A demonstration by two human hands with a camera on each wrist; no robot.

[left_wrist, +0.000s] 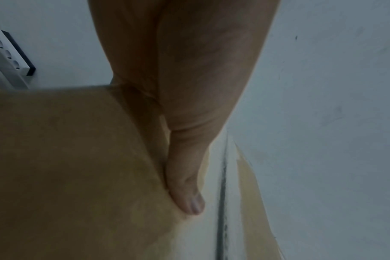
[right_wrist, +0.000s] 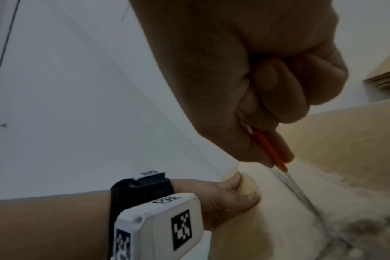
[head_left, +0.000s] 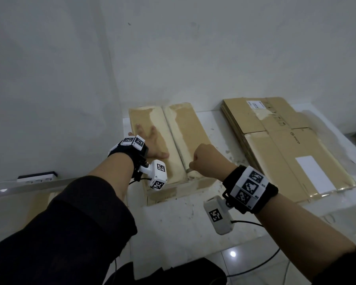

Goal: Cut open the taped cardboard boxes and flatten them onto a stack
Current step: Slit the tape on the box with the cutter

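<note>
One box (head_left: 169, 145) (taped), one cutter (right_wrist: 271, 151), two hands.

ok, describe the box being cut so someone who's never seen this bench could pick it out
On the white table against the wall, cardboard sits in two places. The box being cut is on the left, nearest the room corner, with the left hand pressed flat on its top. Unlike the flattened stack to its right, it stands with visible depth, and a cutter held by the right hand is at its centre seam.
</note>
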